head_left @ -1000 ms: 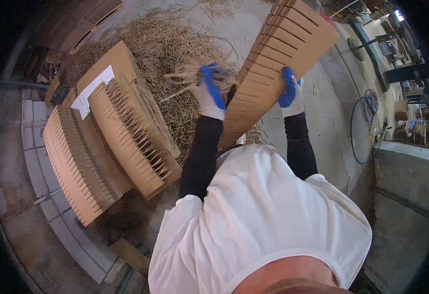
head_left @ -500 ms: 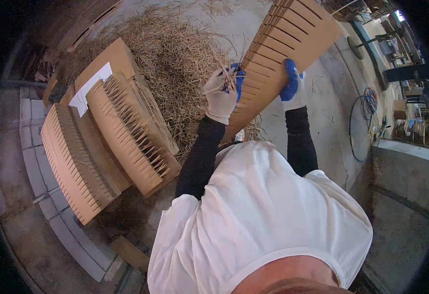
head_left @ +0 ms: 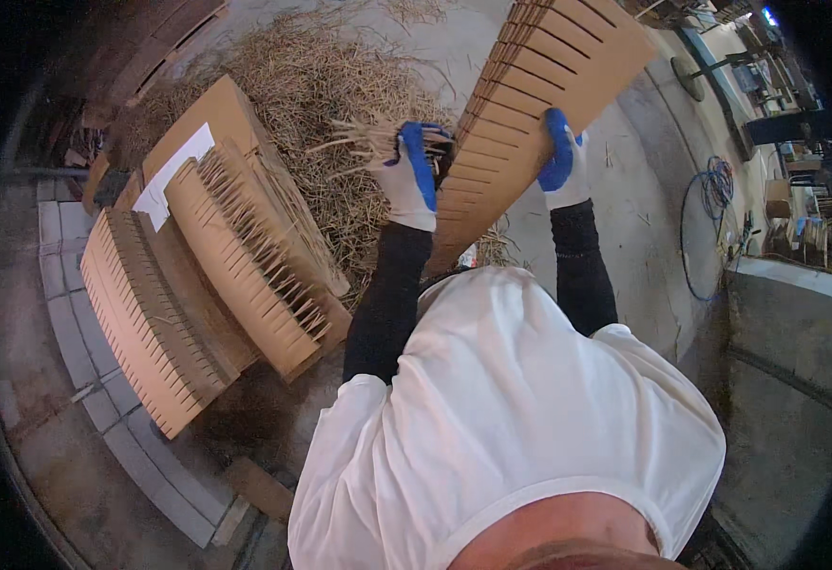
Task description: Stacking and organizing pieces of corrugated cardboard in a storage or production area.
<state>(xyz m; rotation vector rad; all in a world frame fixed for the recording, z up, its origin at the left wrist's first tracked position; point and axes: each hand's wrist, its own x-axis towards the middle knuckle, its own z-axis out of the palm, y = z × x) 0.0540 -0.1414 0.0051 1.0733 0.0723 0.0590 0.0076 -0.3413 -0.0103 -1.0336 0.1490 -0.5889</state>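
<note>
Cardboard stack (head_left: 539,104) slanting lower-left to upper-right, seemingly gripped by both hands (head_left: 411,176)

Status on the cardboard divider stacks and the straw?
Done: two fanned stacks of slotted brown cardboard dividers lie at left. In hand: left hand grips a bunch of straw; right hand steadies a third slotted stack. Left: a loose straw pile on the floor.

A grey concrete floor (head_left: 634,218) is stretching out under a loose heap of dry yellow straw (head_left: 340,104), while pale square paving tiles (head_left: 83,380) are running along the left edge. A coiled blue cable (head_left: 710,190) is lying on the floor at the right, near a low grey concrete wall (head_left: 796,323).
</note>
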